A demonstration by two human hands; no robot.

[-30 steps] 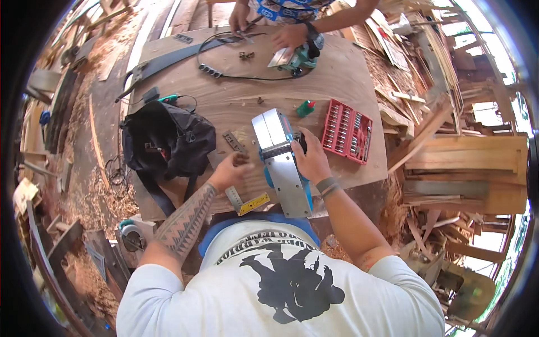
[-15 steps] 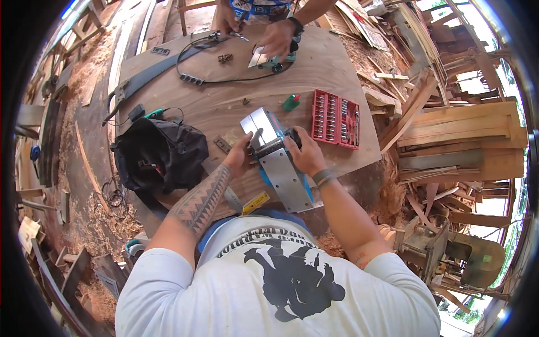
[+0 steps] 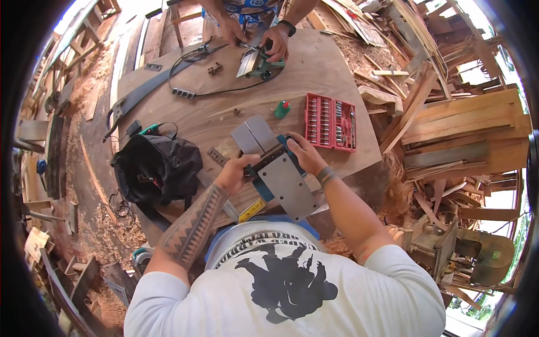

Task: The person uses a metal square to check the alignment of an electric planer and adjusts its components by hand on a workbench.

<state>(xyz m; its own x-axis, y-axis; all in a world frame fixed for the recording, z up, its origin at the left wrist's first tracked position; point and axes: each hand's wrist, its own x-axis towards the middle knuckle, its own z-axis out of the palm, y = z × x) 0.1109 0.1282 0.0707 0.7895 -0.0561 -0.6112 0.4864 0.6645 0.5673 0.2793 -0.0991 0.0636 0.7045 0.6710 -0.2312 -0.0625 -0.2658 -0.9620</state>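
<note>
Electric planer (image 3: 281, 177) upturned, left hand (image 3: 236, 171) and right hand (image 3: 303, 157) each in closed grip on it.

We cannot see the fingertips of our left hand (image 3: 236, 171) or right hand (image 3: 303, 157); they curl behind the planer (image 3: 278, 174). The co-worker (image 3: 252, 11) across the tabletop (image 3: 331, 78) is cut off by the top edge. The socket set (image 3: 330, 122) holds pieces too small to tell.

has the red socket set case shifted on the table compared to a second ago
No. The red socket set case sits at the same spot near the wooden table's right edge, beside the small green bottle; only the head camera moved.
</note>
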